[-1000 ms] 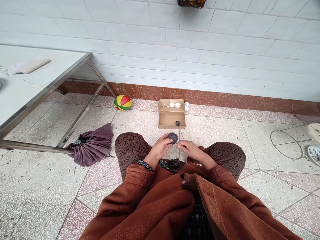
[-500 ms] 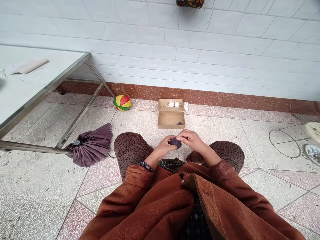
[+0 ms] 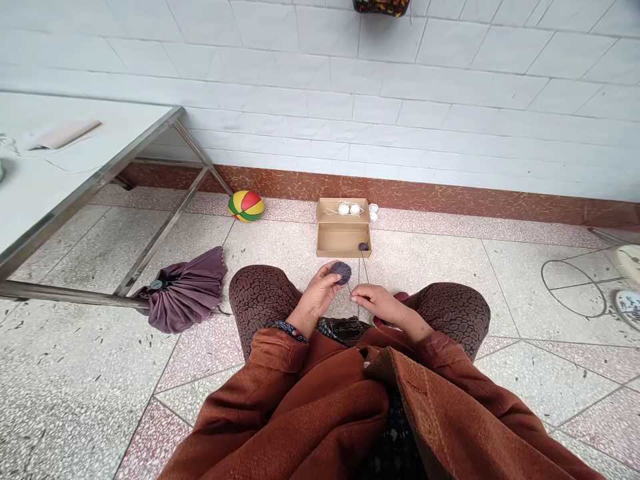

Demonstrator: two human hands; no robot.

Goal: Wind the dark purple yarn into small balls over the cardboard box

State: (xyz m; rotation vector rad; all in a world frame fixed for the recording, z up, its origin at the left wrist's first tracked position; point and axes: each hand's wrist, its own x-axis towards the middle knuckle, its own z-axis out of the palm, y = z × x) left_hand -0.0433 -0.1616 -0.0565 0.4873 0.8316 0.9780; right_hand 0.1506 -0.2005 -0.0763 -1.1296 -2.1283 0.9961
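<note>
Between my knees, my left hand [image 3: 320, 291] grips a dark purple ball of yarn [image 3: 341, 272], its round side facing away from the palm. My right hand [image 3: 379, 301] is just to the right and a little lower, with thumb and fingers pinched on the yarn strand [image 3: 366, 268]. One stretch of that strand runs up to the ball, another leads to the box. A smaller dark purple yarn ball [image 3: 363, 247] lies in the right end of the open cardboard box [image 3: 340, 252] on the floor ahead.
White balls of yarn [image 3: 349, 209] rest on the box's lid, with more white ones [image 3: 373, 212] beside it. A colourful ball [image 3: 246, 206], a folded purple umbrella [image 3: 187, 290] and a metal-legged table [image 3: 145, 133] are at left. A wire stand [image 3: 575, 287] is at right.
My left hand has raised and turned the yarn ball up and leftward. My right hand has moved down, away from the ball, drawing the strand. The small ball in the box has shifted slightly.
</note>
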